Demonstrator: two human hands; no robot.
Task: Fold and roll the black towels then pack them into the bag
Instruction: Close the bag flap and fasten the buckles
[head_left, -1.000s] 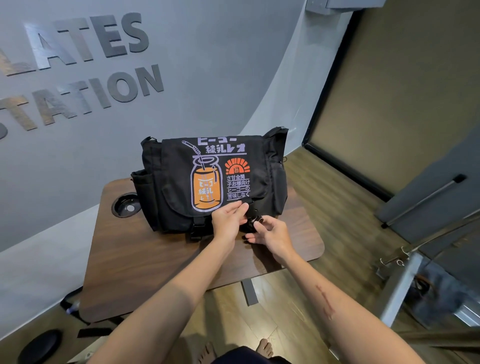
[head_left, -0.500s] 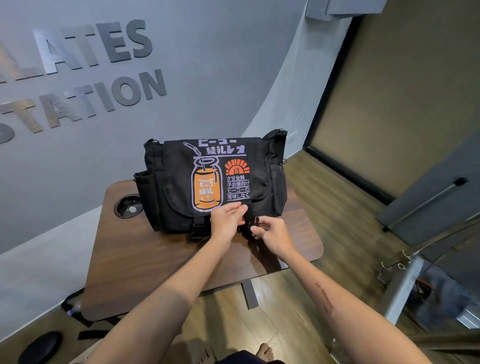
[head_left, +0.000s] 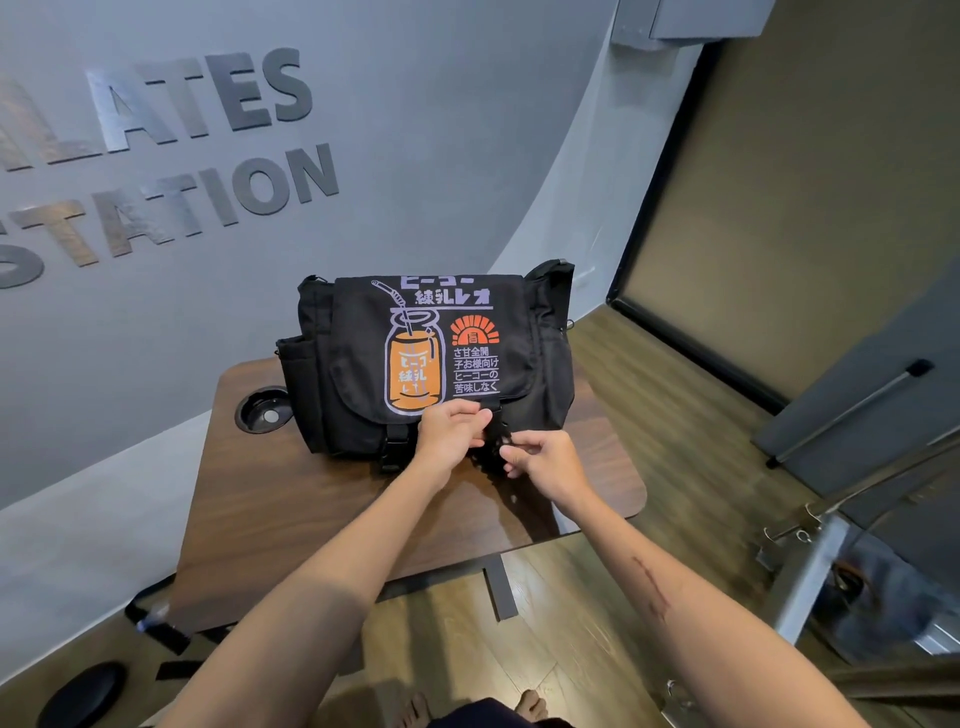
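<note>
The black messenger bag (head_left: 431, 364) stands on the brown wooden table (head_left: 291, 499), with its flap down and an orange bottle picture on the front. My left hand (head_left: 451, 434) pinches the strap and the top part of the right buckle (head_left: 496, 431) at the bottom edge of the flap. My right hand (head_left: 545, 462) pinches the lower part of that same buckle, just beside my left hand. The left buckle (head_left: 393, 447) is clipped together. I cannot see any towels.

Black bag (head_left: 524, 322) printed orange and lilac; dark wood-grain table (head_left: 291, 499).
</note>
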